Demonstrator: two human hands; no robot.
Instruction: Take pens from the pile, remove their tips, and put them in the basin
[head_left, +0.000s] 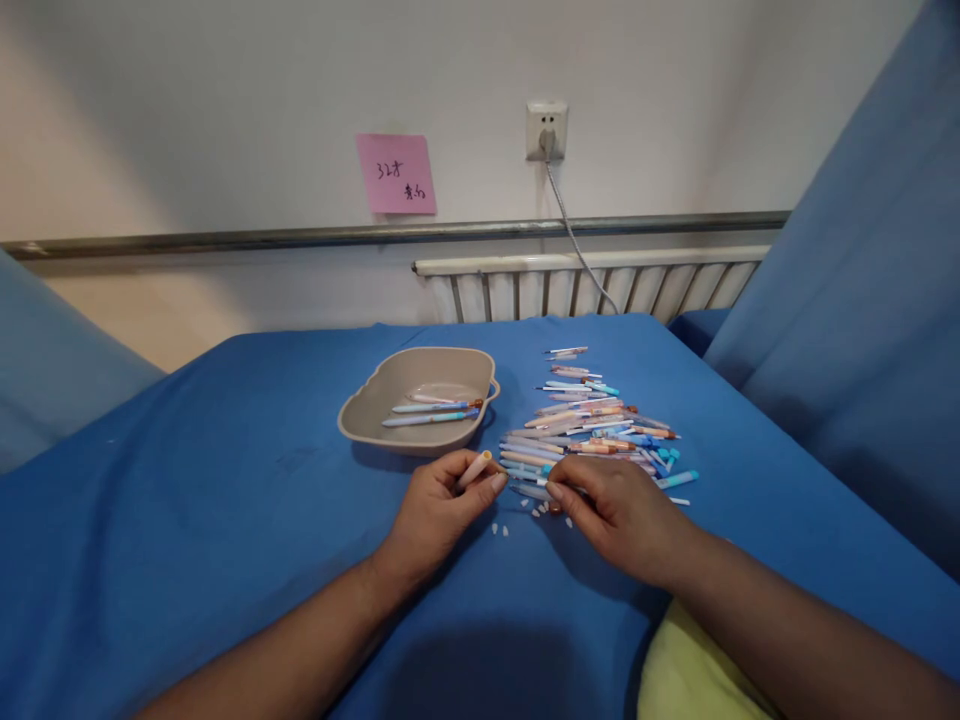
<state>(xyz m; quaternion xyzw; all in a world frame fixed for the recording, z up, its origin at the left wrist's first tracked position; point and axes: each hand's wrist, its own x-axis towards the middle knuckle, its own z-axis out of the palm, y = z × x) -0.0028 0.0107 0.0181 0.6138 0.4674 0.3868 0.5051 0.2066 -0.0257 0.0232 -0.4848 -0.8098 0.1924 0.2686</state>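
Observation:
My left hand [442, 505] is closed around a pale pink pen barrel [475, 470], whose orange-rimmed end points up and right. Its thumb and forefinger meet at the tip, and anything pinched there is too small to make out. My right hand [622, 510] is closed in a pinch at the near edge of a pile of pens [577, 425]. A small white piece [541, 482] shows at its fingertips, but its kind is unclear. Several tiny white bits [505, 531] lie on the blue cloth between and below the hands.
Beyond my left hand stands a beige plastic basin [360, 425] holding a few pens [431, 418]. Blue cloth [225, 520] covers the table. Yellow-green fabric [690, 670] lies beneath my right forearm. A cable [570, 230] hangs from the wall socket; blue curtains [862, 280] flank the table.

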